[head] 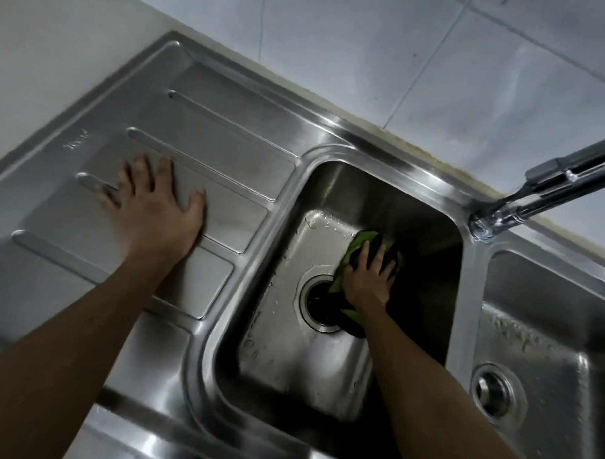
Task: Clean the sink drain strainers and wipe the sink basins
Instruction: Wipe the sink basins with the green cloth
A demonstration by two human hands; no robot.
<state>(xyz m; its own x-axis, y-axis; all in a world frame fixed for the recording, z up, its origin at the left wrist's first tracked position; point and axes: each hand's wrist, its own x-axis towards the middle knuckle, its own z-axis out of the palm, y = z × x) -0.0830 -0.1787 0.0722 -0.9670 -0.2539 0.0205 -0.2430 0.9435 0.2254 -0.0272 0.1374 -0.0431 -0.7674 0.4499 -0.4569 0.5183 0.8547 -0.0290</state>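
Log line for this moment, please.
phase: wiping basin | right hand: pressing green cloth on basin floor at drain | left hand: flat on drainboard

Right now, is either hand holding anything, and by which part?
Nothing is gripped. The right hand presses down on top of the green pad beside the drain; the left hand lies flat on the drainboard.

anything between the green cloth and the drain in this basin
Nothing visible. The right hand presses the green cloth on the basin floor, and the cloth overlaps the drain opening at its rim. Only water drops lie on the floor around it; the faucet stands off to the right.
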